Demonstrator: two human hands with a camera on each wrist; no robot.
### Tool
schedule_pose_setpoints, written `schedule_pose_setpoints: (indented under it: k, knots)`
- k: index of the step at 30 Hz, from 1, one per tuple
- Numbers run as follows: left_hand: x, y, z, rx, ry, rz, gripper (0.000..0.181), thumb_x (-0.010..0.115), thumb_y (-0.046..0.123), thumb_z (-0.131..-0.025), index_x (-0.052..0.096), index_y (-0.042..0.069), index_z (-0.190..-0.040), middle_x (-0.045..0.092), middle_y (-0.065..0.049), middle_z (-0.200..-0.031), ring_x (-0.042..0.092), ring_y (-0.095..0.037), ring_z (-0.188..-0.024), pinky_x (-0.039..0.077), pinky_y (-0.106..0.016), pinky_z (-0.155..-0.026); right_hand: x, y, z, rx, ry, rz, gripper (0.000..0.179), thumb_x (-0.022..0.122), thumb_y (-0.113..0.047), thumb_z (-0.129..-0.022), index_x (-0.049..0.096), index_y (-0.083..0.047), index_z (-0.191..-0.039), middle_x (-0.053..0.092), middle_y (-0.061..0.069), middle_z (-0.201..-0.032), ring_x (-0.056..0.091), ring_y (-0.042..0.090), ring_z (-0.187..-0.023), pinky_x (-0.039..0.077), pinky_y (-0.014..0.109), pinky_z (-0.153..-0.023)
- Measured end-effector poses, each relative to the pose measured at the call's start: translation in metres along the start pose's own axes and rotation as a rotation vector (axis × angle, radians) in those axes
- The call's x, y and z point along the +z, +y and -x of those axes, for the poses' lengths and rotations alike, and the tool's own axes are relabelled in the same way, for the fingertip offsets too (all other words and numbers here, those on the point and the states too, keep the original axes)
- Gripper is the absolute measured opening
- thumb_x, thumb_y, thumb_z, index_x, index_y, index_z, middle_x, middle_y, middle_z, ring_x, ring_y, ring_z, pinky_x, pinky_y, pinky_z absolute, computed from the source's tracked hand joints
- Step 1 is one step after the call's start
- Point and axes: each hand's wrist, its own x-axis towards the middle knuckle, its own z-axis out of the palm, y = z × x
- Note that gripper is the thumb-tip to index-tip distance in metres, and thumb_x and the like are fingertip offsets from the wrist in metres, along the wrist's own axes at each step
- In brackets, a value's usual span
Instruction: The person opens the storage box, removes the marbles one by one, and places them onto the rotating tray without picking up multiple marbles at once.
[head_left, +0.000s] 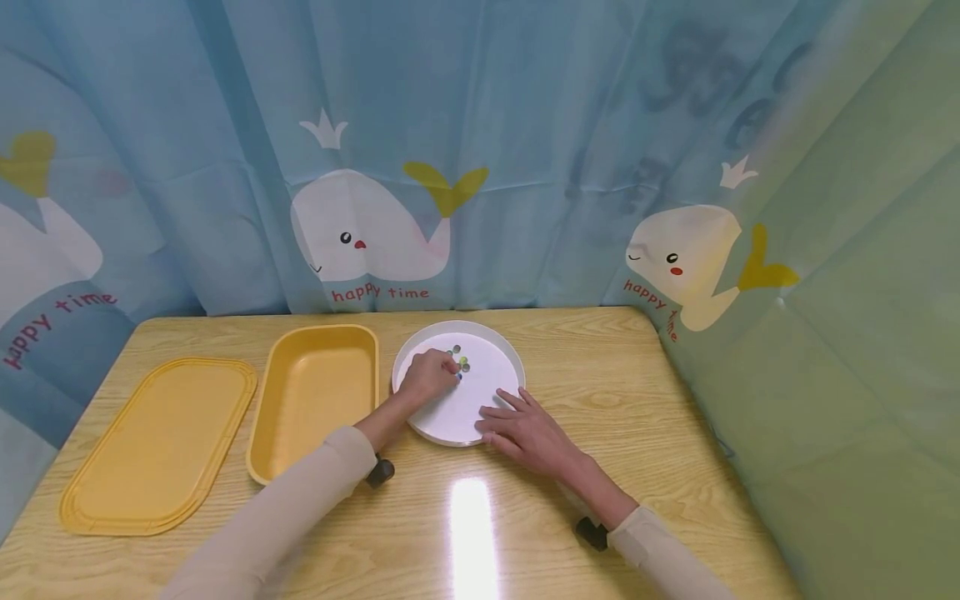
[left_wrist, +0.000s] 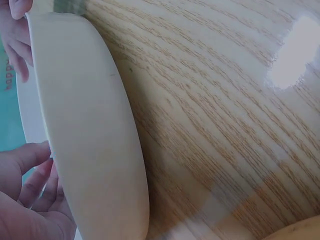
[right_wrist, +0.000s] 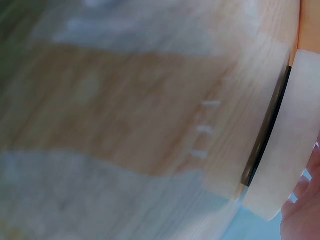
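A round white tray [head_left: 480, 425] with a low wall stands on the table in the head view. My left hand [head_left: 429, 375] reaches over its left side, thumb and forefinger pinching a small blue piece [head_left: 460, 377], mostly hidden by the fingertips. Several small round greenish and grey pieces [head_left: 464, 363] lie beside those fingers on the tray floor; they are too small to identify. In the left wrist view the left hand [left_wrist: 35, 195] is partly behind the tray wall [left_wrist: 90, 125]. My right hand [head_left: 531, 433] lies over the tray's lower right rim, fingers spread and holding nothing.
Left of the tray is a deep yellow rectangular container [head_left: 318, 392]. Farther left a flat yellow lid [head_left: 157, 450] lies on the wooden table [head_left: 592, 367]. Blue curtain [head_left: 525, 100] hangs behind the table, with green curtain [head_left: 862, 375] along the right.
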Motion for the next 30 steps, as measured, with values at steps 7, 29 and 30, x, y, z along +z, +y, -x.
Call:
schedule_pose_setpoints:
  k: [7,29,30]
  knots:
    - [0.0018,0.0008,-0.0005,0.013,0.009,-0.019,0.008,0.073,0.001,-0.084,0.076,-0.001,-0.091,0.072,-0.009,-0.087,0.067,-0.024,-0.085,0.054,-0.035,-0.076,-0.0007,0.0004,0.0001,-0.001,0.001,-0.004,0.032,0.056,-0.034,-0.102,0.071,-0.02,-0.127,0.061,-0.001,-0.137,0.038,0.03,-0.141,0.018,0.056,-0.116]
    - [0.0058,0.0035,-0.0037,-0.009,0.015,-0.046,0.004,0.074,0.002,-0.083,0.075,0.003,-0.087,0.071,-0.006,-0.086,0.065,-0.022,-0.082,0.053,-0.034,-0.074,-0.0009,-0.0001,0.0006,-0.007,0.015,-0.002,0.031,0.057,-0.032,-0.102,0.071,-0.02,-0.126,0.062,-0.001,-0.135,0.04,0.03,-0.14,0.02,0.056,-0.115]
    - [0.0059,0.0035,-0.0038,-0.011,0.014,-0.047,0.005,0.074,0.002,-0.082,0.075,0.003,-0.087,0.071,-0.007,-0.086,0.065,-0.022,-0.082,0.053,-0.034,-0.074,-0.0009,0.0,0.0006,-0.006,0.013,-0.003,0.031,0.057,-0.032,-0.102,0.071,-0.02,-0.126,0.062,-0.001,-0.136,0.04,0.03,-0.14,0.02,0.055,-0.115]
